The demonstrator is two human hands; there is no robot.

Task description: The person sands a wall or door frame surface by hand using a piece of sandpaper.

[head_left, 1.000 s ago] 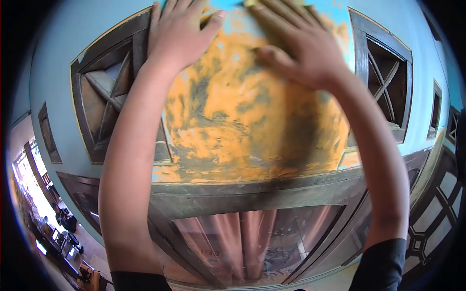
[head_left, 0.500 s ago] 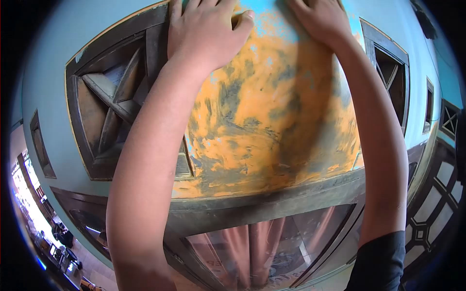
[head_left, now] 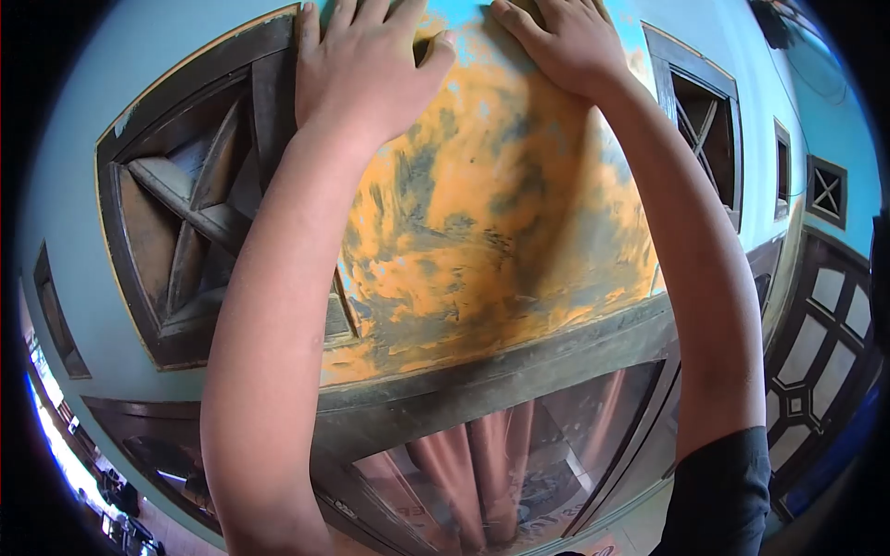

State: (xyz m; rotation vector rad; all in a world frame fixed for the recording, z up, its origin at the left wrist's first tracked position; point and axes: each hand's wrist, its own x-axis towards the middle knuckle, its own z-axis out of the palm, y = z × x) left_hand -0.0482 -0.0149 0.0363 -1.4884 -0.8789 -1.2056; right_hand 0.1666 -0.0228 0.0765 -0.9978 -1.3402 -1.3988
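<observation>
- Pale blue wall (head_left: 74, 139) fills the view from edge to edge, seen from below and close in.
- Nearest the camera, a black sleeve (head_left: 723, 491) covers the right upper arm. Both bare forearms reach up and away.
- Left hand (head_left: 362, 74) is up top, palm flat on the wall with the fingers spread wide and the thumb out to the right. It's gripping nothing, and its fingertips sit just at the frame's upper edge.
- Right hand (head_left: 565, 46) is just beside it and also pressed to the wall. Its fingers run out of the top of the picture, so I cannot tell whether it is flat or closed on something.
- Under and between both hands is the orange patch (head_left: 482, 222), a big rubbed area in the middle of the wall.
- The patch is mottled orange with grey-black smears, with flecks of blue showing at its top and left edges.
- Its lower edge meets a dark ledge (head_left: 501, 371) running across.
- Left of the patch, a dark lattice vent (head_left: 195, 232) with crossed slats sits touching the left hand's outer edge.
- A second vent (head_left: 709, 139) sits right of the patch.
- Below the ledge there's glass with pinkish curtains (head_left: 482, 463) behind it.
- Far right, there's a dark door (head_left: 825, 324) with pale panes.
</observation>
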